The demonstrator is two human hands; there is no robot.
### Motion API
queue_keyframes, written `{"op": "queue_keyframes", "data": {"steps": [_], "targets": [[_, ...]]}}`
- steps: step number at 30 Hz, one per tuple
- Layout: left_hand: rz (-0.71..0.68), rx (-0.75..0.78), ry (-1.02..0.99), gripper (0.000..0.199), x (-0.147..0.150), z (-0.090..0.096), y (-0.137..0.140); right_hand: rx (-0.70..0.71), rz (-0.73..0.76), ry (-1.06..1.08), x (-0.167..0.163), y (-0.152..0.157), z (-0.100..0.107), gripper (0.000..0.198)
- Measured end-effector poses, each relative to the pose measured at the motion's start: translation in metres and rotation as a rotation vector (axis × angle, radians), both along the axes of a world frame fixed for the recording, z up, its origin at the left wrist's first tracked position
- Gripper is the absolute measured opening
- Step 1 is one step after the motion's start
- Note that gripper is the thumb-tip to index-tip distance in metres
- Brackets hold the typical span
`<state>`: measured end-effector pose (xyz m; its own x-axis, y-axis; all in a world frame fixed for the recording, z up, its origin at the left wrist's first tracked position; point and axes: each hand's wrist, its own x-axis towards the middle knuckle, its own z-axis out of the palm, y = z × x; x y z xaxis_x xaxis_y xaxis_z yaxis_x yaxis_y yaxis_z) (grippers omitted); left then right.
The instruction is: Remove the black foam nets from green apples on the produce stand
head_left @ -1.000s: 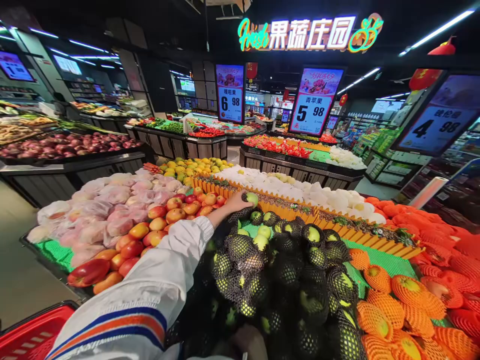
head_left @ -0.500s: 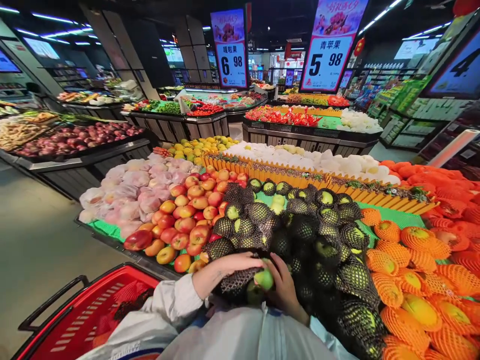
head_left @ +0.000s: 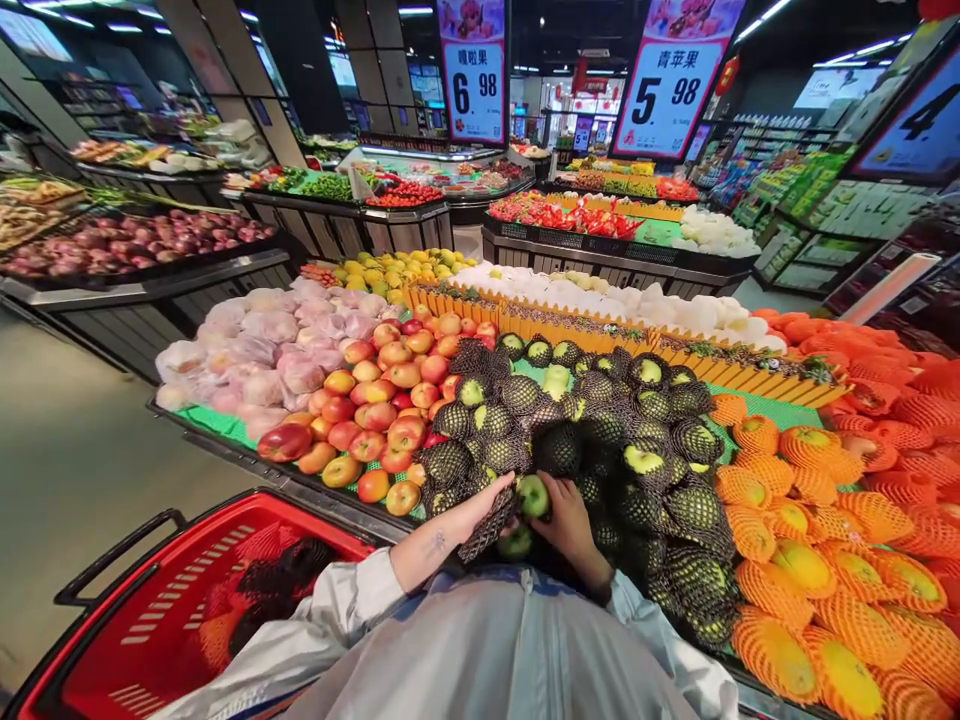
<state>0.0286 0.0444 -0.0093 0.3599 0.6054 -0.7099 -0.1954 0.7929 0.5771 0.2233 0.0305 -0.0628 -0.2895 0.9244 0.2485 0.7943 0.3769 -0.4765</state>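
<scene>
A bare green apple [head_left: 533,496] is between my hands, close to my body. My right hand [head_left: 568,518] curls around its right side and grips it. In my left hand [head_left: 484,505] is a black foam net sleeve [head_left: 487,532], its loose end hanging below the fingers. Another green apple [head_left: 516,542] shows just under my hands; part of it is hidden. Green apples in black nets [head_left: 521,395] are heaped in front of both hands, several with their tops bare.
Red apples [head_left: 390,385] lie left of the netted ones, with bagged pink fruit [head_left: 270,345] beyond. Fruit in orange nets [head_left: 795,565] fills the right. A red basket [head_left: 142,590] holding netted items stands at my left. Orange fencing [head_left: 525,315] runs behind the heap.
The black net has moved left off the green apple into my left hand. My right hand has turned the apple upright and holds it. The view has shifted slightly.
</scene>
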Motion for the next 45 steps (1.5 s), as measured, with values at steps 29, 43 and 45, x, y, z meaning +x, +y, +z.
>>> {"op": "queue_keyframes", "data": {"steps": [29, 43, 45], "targets": [[-0.377, 1.209, 1.106, 0.031, -0.049, -0.005, 0.009, -0.152, -0.015, -0.141, -0.009, 0.005, 0.034, 0.065], [-0.572, 1.391, 1.197, 0.017, -0.070, 0.009, 0.015, -0.132, 0.110, -0.154, -0.011, -0.002, 0.022, 0.090], [-0.421, 1.375, 1.072, 0.017, -0.074, 0.012, 0.016, -0.108, 0.123, -0.116, -0.011, -0.003, 0.018, 0.092]]}}
